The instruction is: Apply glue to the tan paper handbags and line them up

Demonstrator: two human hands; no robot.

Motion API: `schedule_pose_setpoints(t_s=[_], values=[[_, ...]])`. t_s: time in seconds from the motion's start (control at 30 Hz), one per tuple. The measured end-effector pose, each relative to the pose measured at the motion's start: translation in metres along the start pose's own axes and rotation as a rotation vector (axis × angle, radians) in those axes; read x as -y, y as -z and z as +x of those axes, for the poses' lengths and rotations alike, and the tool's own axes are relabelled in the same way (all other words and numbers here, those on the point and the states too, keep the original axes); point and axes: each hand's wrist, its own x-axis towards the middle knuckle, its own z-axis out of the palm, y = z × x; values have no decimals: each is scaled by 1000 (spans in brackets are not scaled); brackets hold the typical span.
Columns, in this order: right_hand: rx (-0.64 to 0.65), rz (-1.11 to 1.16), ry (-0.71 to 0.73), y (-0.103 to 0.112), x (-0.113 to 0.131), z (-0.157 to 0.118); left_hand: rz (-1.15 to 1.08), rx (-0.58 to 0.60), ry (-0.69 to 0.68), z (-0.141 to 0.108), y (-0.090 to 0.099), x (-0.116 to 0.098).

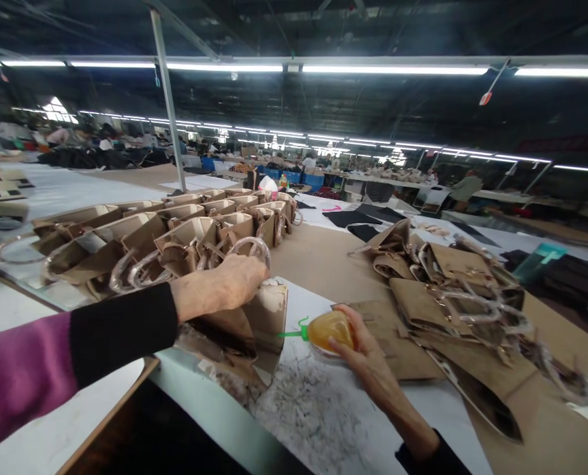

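Note:
My right hand (pixel 360 343) is wrapped round a squeeze bottle (pixel 326 330) of amber liquid, likely glue. Its thin green nozzle points left, at the edge of a tan handbag (pixel 271 326). My left hand (pixel 229 284) is closed on the top of that handbag, whose side panel stands upright and faces the nozzle. Whitish residue marks the panel's upper edge. Part of the bag's body lies hidden under my left hand and sleeve. Just behind my fingers rises a plastic-wrapped handle (pixel 254 245).
Rows of open tan handbags (pixel 135 241) stand on the left of the table. Flattened tan bags (pixel 452 290) lie piled on the right. White, glue-stained paper (pixel 318 402) covers the near surface. A metal pole (pixel 167 99) rises behind; black pieces (pixel 365 218) lie farther back.

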Motion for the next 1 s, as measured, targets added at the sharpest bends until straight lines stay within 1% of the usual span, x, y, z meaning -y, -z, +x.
schedule_pose_setpoints(t_s=[0.1,0.23,0.37,0.5,0.63,0.73,0.9,1.0], values=[[-21,-72,24,-4,-2,0,75,12,3,-1,-14,-3],[-10,-122,52,-5,-8,0,34,11,2,-2,-26,-5],[2,-137,43,-5,-17,-1,21,43,-11,-7,-31,-11],[3,-123,25,-5,-28,-3,36,44,-4,-13,-31,-15],[-15,-94,4,-5,-39,-7,-6,67,3,-21,-33,-18],[-27,-46,-31,-7,-46,-12,-20,58,13,-29,-38,-20],[0,49,-124,-13,-45,-19,-22,81,81,-43,-44,-21],[18,80,-167,-14,-39,-22,-24,62,77,-54,-51,-19]])
